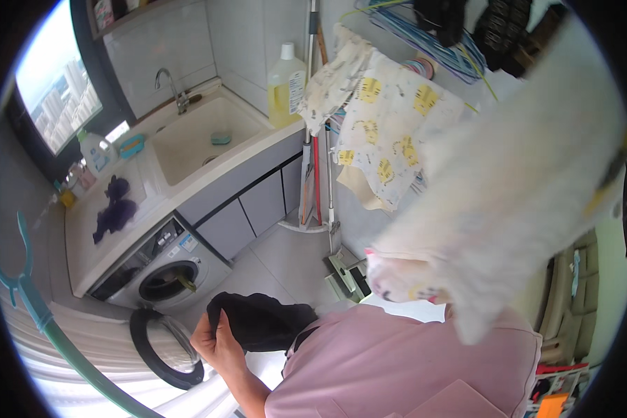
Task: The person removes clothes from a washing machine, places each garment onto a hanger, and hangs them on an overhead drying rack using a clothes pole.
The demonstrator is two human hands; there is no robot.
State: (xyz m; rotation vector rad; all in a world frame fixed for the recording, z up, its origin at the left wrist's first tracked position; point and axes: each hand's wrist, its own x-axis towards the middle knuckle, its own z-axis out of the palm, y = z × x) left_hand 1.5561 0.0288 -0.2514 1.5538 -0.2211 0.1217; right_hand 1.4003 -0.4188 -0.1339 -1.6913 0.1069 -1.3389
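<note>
My left hand is closed on a black garment, thumb on top and fingers hidden beneath the cloth. The garment hangs bunched in front of my pink shirt, and its exact kind cannot be made out. Close to the camera on the right, a blurred white cloth hangs and covers much of the view. My right hand does not show. Beyond the black garment, a front-loading washing machine stands with its round door swung wide and a bit of greenish cloth at its opening.
A sink with a tap is set into the counter, where a dark purple cloth lies. Printed laundry and several hangers hang at the upper right. Mops lean by the wall. A green forked pole rises at left.
</note>
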